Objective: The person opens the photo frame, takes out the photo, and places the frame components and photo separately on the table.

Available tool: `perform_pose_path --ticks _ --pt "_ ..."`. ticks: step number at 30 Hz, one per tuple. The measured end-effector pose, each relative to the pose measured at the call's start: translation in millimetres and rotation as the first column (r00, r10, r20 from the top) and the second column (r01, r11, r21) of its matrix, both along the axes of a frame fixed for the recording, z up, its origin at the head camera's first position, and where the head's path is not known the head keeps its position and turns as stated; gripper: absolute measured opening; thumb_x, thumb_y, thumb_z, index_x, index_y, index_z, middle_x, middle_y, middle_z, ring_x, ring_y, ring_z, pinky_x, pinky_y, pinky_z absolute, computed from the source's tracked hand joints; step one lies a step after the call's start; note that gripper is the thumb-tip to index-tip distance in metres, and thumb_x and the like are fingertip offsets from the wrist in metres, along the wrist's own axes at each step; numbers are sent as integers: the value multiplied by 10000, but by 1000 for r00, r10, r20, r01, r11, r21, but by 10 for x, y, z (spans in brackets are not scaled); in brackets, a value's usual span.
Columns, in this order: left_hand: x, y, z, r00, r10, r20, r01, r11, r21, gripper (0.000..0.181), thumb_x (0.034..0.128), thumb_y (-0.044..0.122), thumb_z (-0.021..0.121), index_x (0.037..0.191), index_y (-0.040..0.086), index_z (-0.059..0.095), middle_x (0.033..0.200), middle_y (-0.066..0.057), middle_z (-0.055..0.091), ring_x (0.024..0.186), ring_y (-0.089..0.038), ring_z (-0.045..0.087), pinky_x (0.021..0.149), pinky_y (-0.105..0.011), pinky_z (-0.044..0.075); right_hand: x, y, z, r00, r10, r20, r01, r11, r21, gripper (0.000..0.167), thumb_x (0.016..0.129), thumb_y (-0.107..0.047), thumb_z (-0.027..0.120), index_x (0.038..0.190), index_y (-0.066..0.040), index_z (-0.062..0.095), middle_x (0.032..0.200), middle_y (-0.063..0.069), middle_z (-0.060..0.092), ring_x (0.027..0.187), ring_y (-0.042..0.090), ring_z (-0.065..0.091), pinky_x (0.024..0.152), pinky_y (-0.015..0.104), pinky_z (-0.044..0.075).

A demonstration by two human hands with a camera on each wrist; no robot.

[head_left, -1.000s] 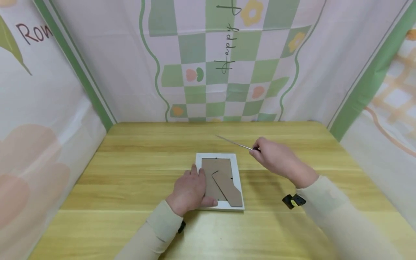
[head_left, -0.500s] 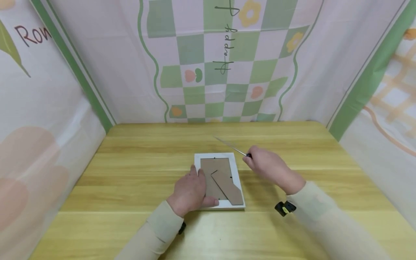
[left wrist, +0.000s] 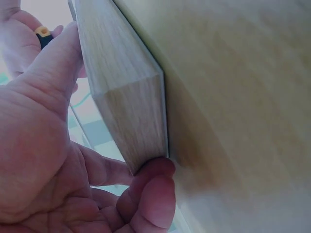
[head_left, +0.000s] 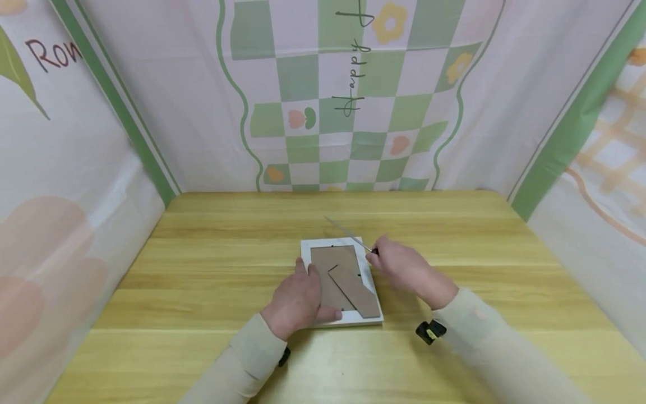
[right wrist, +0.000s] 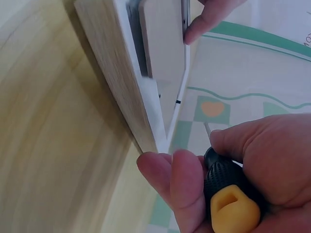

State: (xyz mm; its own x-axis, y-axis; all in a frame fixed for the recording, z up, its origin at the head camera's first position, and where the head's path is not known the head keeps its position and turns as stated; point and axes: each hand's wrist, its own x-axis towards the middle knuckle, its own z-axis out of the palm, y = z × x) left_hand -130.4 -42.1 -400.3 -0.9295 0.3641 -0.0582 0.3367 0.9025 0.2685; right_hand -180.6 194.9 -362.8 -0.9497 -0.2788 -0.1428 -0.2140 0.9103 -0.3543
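A picture frame [head_left: 353,317] lies face down on the table, its brown backing board [head_left: 347,257] and folded stand leg [head_left: 357,296] facing up. My left hand [head_left: 294,300] grips its near left corner, thumb over the near edge. In the left wrist view, fingertips [left wrist: 156,187] curl against the frame's wood-grain side [left wrist: 131,116]. My right hand [head_left: 404,265] holds a screwdriver [head_left: 347,232] above the frame's far right corner, its shaft pointing far left. The right wrist view shows its black handle [right wrist: 224,177] with a yellow end in my curled fingers; the tip is out of sight there.
The wood-grain table [head_left: 212,241] surrounds the frame. Behind it hangs a cloth [head_left: 335,143] with green checks, and more printed cloth [head_left: 75,168] closes in the left and right sides. Small black tabs [head_left: 359,275] sit along the backing board's edges.
My right hand has moved left and nearer with the screwdriver, bringing its shaft over the frame's far edge. My left hand keeps its hold, and the frame has barely shifted.
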Motion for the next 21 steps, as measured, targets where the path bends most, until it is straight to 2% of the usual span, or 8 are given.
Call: perform_pose_path --ticks 4,12,17,21 --pt "7 -2 12 1000 -1 13 1 1000 22 1134 793 665 816 1443 -191 451 1500 -491 357 929 -439 731 697 -430 631 2 -37 -21 1000 -5 23 5 1000 -14 283 1102 -278 490 1126 -9 575 909 58 629 749 189 572 649 328 482" --pt "17 -2 26 999 2 44 -4 999 37 1115 808 624 828 1453 -197 437 1525 -496 305 781 -387 737 652 -376 625 0 -91 -45 1000 18 4 -18 1000 -6 282 1104 -279 489 1116 -9 570 895 58 618 749 184 563 646 323 478" --pt "24 18 13 996 33 84 -36 998 41 1155 807 643 815 1482 -195 395 1577 -470 239 824 -400 739 677 -376 629 -8 -119 -52 1000 24 -1 -24 1000 -10 285 1107 -274 488 1129 -4 577 914 63 634 748 180 571 645 324 492" --pt "30 28 9 996 40 84 -44 998 42 1168 803 643 818 1479 -207 388 1575 -466 250 825 -405 737 675 -380 629 -23 -137 -52 1000 22 -1 -22 1000 -12 289 1107 -276 486 1136 -5 581 939 70 649 764 180 584 666 334 512"
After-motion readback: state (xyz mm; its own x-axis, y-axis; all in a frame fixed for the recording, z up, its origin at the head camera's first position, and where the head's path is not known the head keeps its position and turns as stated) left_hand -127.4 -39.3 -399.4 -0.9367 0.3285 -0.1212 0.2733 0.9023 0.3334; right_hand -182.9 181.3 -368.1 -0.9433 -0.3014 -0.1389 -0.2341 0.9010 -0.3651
